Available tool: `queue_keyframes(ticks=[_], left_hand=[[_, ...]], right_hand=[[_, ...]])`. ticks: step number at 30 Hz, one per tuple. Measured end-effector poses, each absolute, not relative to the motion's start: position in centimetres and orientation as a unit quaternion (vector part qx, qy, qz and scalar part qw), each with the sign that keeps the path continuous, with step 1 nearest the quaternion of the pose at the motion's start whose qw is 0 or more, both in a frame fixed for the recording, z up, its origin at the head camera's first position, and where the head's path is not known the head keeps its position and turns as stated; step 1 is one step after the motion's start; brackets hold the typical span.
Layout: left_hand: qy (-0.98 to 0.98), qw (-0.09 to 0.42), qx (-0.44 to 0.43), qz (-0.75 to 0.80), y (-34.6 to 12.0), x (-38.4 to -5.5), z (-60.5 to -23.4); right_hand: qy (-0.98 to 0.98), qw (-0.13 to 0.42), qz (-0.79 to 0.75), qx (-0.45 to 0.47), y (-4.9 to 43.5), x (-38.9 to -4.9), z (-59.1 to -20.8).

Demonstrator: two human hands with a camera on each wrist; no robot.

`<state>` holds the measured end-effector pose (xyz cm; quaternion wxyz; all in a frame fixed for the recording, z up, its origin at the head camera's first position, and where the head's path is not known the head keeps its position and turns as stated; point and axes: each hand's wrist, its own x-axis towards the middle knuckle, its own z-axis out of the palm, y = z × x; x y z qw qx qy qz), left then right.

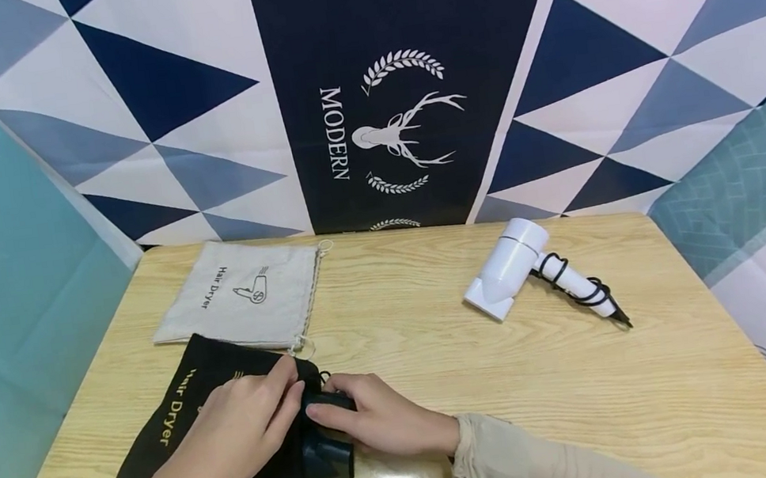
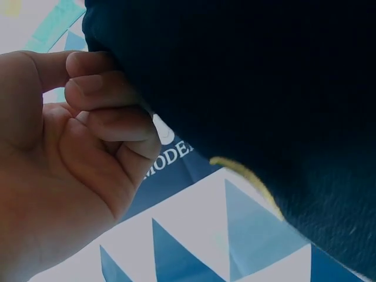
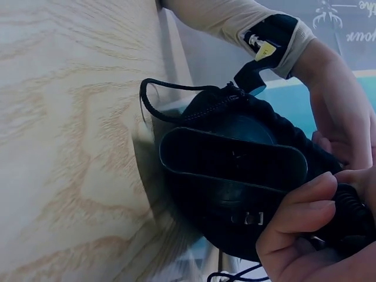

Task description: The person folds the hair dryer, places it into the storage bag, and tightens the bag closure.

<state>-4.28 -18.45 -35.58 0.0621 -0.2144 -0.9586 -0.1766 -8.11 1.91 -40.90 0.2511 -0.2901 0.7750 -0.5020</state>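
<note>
Black hair dryer [image 1: 329, 462] partly inside its black pouch [image 1: 209, 372]

My left hand [image 1: 234, 429] has its fingers curled, pinching the pouch's fabric near the mouth. My right hand [image 1: 386, 415] is closed round the dryer's handle, thumb on top. The nozzle sticks out of the mouth, and a drawstring loop hangs beside it. All this is at the near left of the desk [image 1: 398, 301]. Just beyond lies a pale drawstring pouch [image 1: 242, 294]; far right, a white hair dryer [image 1: 507, 265] with its cord wound round the handle.
</note>
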Motion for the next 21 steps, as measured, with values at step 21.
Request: queue_keyframes(ticks=[21], left_hand=[[-0.958, 0.062, -0.211, -0.186, -18.1, -2.9, -34.9]], right_hand=[[0.613, 0.370, -0.663, -0.221, 0.8, -7.2, -40.7]])
